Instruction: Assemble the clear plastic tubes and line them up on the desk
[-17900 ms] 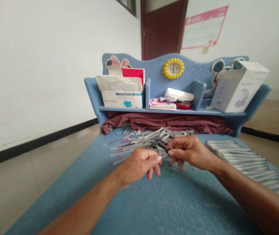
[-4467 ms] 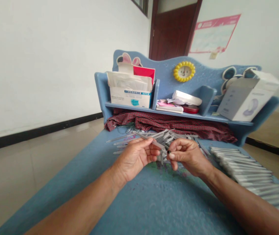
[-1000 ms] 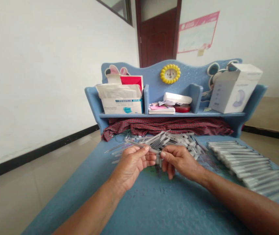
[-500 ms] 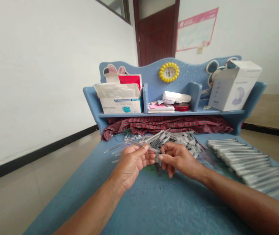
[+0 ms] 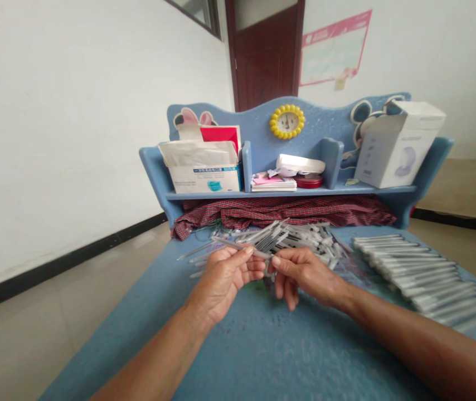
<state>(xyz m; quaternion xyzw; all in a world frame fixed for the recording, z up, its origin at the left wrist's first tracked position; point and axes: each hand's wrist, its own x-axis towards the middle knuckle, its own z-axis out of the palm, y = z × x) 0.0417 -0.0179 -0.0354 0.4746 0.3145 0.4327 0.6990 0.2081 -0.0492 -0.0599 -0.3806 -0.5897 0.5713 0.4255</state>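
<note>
My left hand (image 5: pixel 232 275) is closed round a slim, pale translucent pen (image 5: pixel 229 243), pinched between thumb and fingers. The pen points up and to the left, away from me. At its right end, the thumb and forefinger of my right hand (image 5: pixel 302 273) are pinched together; whatever lies right between those fingertips is mostly hidden. Just beyond both hands lies a loose heap of pen parts (image 5: pixel 305 236), clear tubes and dark refills. A neat row of similar pens (image 5: pixel 417 273) lies to the right, past my right forearm.
The blue table (image 5: pixel 238 356) carries a raised shelf (image 5: pixel 208 196) at its back. On it stand a mask box (image 5: pixel 196 175), a red tin (image 5: pixel 309 182) and a white carton (image 5: pixel 397 145). Checked cloth (image 5: pixel 288 211) is tucked beneath the shelf.
My right hand has shifted slightly at the pen's end, its thumb a little higher and its lower fingers hanging straighter. My left hand and the pen stay nearly still.
</note>
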